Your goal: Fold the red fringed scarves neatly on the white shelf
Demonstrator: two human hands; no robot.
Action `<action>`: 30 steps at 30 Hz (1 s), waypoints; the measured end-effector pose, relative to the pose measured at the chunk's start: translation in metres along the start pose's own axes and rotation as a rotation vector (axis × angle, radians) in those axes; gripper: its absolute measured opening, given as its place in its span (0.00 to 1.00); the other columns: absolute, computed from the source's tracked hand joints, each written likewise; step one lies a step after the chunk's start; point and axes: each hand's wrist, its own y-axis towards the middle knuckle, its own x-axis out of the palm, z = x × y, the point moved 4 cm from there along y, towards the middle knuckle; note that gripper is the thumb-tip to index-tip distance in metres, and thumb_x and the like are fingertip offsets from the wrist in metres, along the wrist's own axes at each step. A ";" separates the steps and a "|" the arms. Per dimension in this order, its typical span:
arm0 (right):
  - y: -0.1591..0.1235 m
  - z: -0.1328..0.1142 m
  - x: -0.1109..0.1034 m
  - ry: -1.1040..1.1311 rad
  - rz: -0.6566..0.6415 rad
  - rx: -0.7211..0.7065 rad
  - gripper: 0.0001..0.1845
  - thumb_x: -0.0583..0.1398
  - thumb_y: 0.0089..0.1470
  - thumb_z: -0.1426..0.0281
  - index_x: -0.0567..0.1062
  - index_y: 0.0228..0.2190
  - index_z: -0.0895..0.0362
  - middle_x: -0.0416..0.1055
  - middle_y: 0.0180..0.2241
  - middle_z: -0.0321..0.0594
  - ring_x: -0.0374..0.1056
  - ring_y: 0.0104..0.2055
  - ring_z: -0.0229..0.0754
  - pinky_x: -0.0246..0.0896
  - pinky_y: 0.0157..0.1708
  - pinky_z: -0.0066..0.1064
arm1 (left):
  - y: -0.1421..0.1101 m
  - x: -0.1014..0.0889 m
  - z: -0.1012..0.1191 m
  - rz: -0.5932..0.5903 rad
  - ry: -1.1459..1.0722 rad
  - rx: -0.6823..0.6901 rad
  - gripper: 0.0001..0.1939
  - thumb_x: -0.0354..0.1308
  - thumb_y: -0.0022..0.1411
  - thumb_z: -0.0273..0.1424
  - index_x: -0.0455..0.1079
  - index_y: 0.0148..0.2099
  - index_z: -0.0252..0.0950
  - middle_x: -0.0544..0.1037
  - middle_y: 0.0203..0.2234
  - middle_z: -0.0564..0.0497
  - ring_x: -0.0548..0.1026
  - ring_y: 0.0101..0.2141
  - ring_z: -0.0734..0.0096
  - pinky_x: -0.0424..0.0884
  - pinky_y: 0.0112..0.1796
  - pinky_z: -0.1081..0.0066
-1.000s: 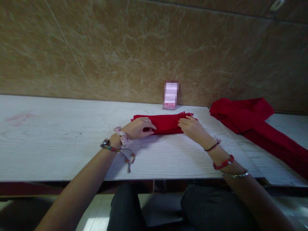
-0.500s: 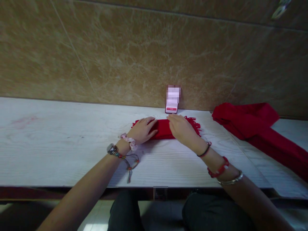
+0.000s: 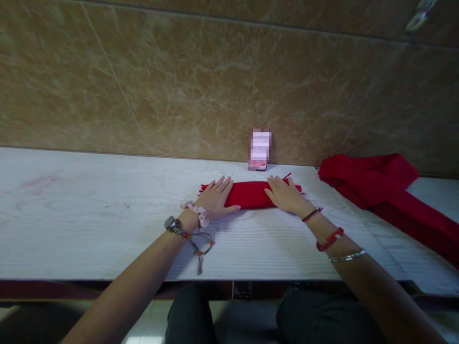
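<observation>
A folded red scarf [image 3: 249, 195] with fringed ends lies on the white wooden table [image 3: 89, 224], near the wall. My left hand [image 3: 215, 198] lies flat on its left end with the fingers spread, open. My right hand [image 3: 285, 195] lies flat on its right end, fingers stretched out, open. Both palms press down on the cloth. Bracelets and a watch ring both wrists.
A second red scarf [image 3: 380, 191] lies loose at the right, trailing toward the table's right front. A small blurred pink-and-white box [image 3: 259, 150] stands against the brown marble wall [image 3: 215, 81] just behind the folded scarf. My dark-trousered knees show below the table edge.
My right hand has slid from the middle of the scarf out to its right end. Both hands have flattened with fingers spread. The fringe at the right is now tucked flatter.
</observation>
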 end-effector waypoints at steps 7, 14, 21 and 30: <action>-0.007 0.029 -0.023 -0.073 0.147 0.203 0.24 0.46 0.54 0.73 0.64 0.50 0.71 0.57 0.55 0.62 0.52 0.57 0.61 0.47 0.50 0.60 | 0.001 -0.005 -0.001 -0.016 -0.013 -0.006 0.40 0.44 0.58 0.51 0.49 0.61 0.24 0.51 0.60 0.35 0.48 0.60 0.51 0.48 0.56 0.55; 0.002 -0.030 -0.033 0.141 0.160 -0.228 0.28 0.45 0.58 0.60 0.58 0.55 0.63 0.54 0.58 0.52 0.47 0.61 0.50 0.46 0.55 0.51 | 0.001 -0.008 0.000 0.072 0.011 0.025 0.33 0.39 0.63 0.46 0.48 0.62 0.28 0.53 0.59 0.37 0.48 0.60 0.53 0.48 0.55 0.52; -0.008 -0.019 -0.005 0.084 0.099 -0.235 0.31 0.45 0.59 0.58 0.59 0.55 0.69 0.56 0.56 0.56 0.51 0.59 0.50 0.45 0.56 0.47 | 0.000 -0.003 -0.004 -0.008 0.012 0.052 0.32 0.43 0.62 0.45 0.49 0.62 0.32 0.52 0.60 0.38 0.51 0.59 0.55 0.49 0.55 0.53; -0.013 -0.003 -0.002 0.036 0.086 -0.199 0.32 0.44 0.58 0.57 0.58 0.55 0.68 0.56 0.57 0.57 0.50 0.59 0.52 0.44 0.56 0.48 | 0.000 -0.012 0.015 0.124 0.104 0.193 0.27 0.45 0.61 0.42 0.58 0.58 0.32 0.59 0.57 0.40 0.55 0.57 0.56 0.50 0.55 0.54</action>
